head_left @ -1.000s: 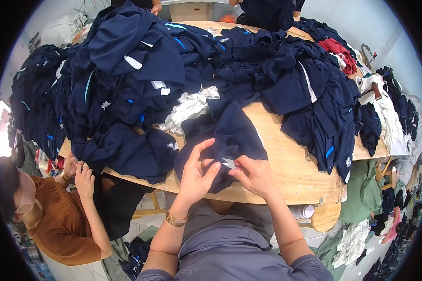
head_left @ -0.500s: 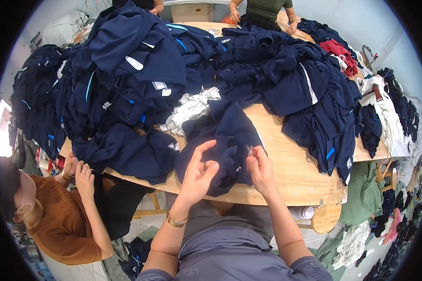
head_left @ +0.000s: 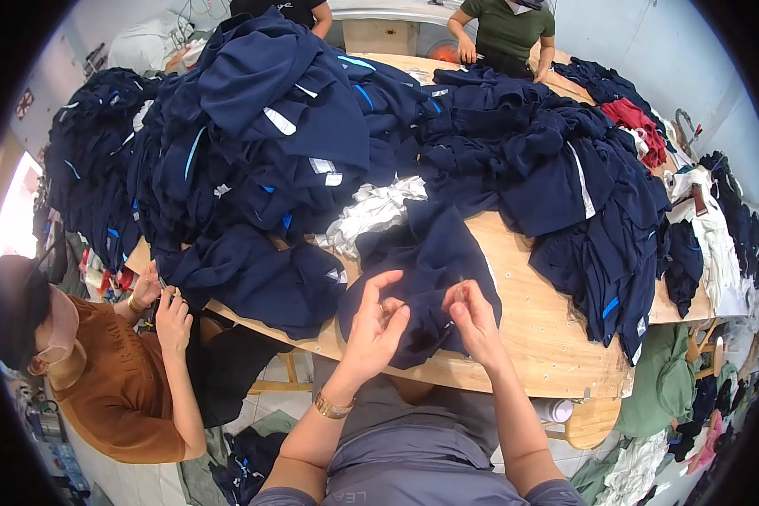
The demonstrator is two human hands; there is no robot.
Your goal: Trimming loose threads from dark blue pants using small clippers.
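Note:
A dark navy garment [head_left: 430,244] lies loosely crumpled at the table's near edge, under and in front of both my hands. Over its left part is my left hand [head_left: 376,331], index finger and thumb apart, the other fingers curled; nothing shows between them. My right hand [head_left: 476,322] hovers over the garment's right side, fingertips drawn together in a pinch. Whatever the pinch holds is too small to make out. Behind the garment sits a bunched white cloth [head_left: 375,211]. Another navy garment [head_left: 261,282] lies to the left.
Tall heaps of navy garments [head_left: 253,93] fill the table's left and back, with another heap [head_left: 582,202] on the right. The bare wooden tabletop [head_left: 531,320] shows between. A co-worker in a brown shirt [head_left: 126,379] sits at my left; two people stand across.
The whole view has shifted, so everything sits further right and lower. My right hand has turned a little, with more of its fingers showing. The navy garment stays in place.

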